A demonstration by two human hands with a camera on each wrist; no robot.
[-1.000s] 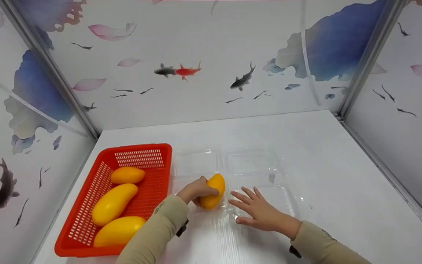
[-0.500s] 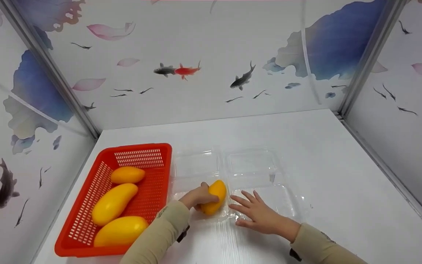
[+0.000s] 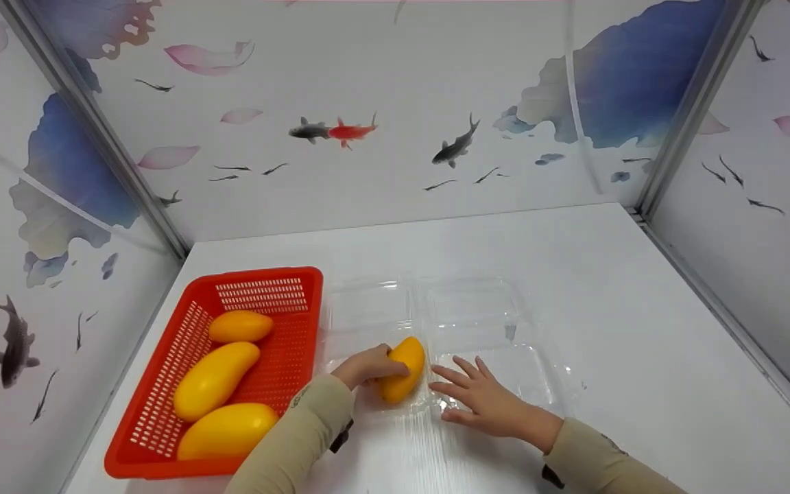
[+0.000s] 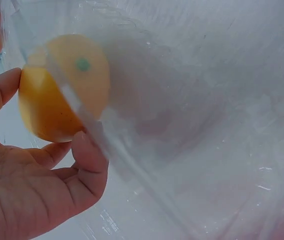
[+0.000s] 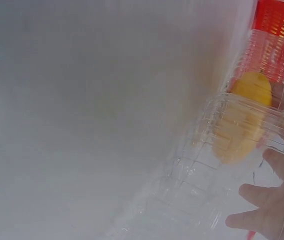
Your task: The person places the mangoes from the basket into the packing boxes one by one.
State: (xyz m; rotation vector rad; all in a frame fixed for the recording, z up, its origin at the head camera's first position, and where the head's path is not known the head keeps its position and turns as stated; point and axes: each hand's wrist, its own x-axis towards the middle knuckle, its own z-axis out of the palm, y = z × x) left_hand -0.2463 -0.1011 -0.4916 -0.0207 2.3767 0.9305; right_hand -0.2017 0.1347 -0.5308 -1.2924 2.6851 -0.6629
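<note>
My left hand (image 3: 367, 367) grips a yellow mango (image 3: 409, 367) by its left side, low over the front part of the left clear plastic clamshell box (image 3: 371, 309). In the left wrist view, fingertips (image 4: 87, 150) touch the mango, and a clear plastic wall crosses in front of part of it. Whether the mango rests on the box floor is hard to tell. My right hand (image 3: 481, 405) has its fingers spread over the front part of the right clear clamshell box (image 3: 470, 305). It holds nothing.
A red perforated plastic basket (image 3: 289, 360) stands left of the boxes, with three more mangoes (image 3: 217, 381) inside. Both boxes lie side by side on the white table (image 3: 614, 288). Printed white panels (image 3: 381, 178) enclose the table at the back and sides.
Over the second, my left hand brought the mango slightly nearer and lower at the left box. In the last half second it barely moved. The right hand stayed almost in place.
</note>
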